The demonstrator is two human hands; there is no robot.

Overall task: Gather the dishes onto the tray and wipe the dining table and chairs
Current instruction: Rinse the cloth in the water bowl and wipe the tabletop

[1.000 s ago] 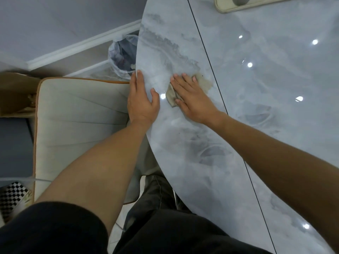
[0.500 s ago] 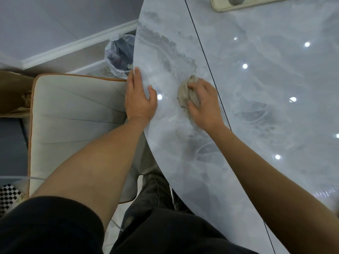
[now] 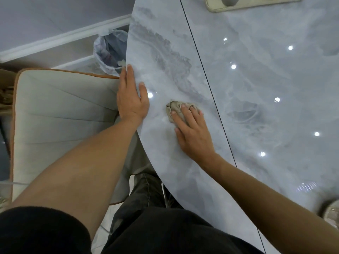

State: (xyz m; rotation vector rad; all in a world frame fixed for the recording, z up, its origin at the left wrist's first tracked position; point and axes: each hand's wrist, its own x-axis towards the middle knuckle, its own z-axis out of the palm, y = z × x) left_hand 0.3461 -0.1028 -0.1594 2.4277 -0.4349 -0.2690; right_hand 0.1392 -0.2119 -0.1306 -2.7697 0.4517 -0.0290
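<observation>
2 hands in view: your left hand and your right hand both rest on the tabletop near its curved edge, apart from each other.
Left hand: it lies flat on the rim of the dining table. The fingers are straight and together, the thumb is spread onto the top, and it holds nothing.
Right hand: the fingers are spread and nearly straight. They press down on the cloth and are not wrapped round it.
Cloth: beige and crumpled into a wad, it sits on the tabletop between your left hand and the seam. Its near part is covered by your fingers.
Dining table: the top is glossy grey with a marble pattern and shows several bright light reflections.
Seam: 1 thin dark line crosses the top, just right of the cloth.
Tray: cream, on the table at the far edge of view and cut off by the frame. It carries 1 grey object; you cannot tell what it is.
Chair: a cream padded seat with orange-brown piping, beside the table and below your left forearm.
Waste bin: lined with a plastic bag, it stands on the floor beyond the chair, partly hidden by the table edge.
Lower right corner: 1 blurred round object is on the table; you cannot tell what it is.
</observation>
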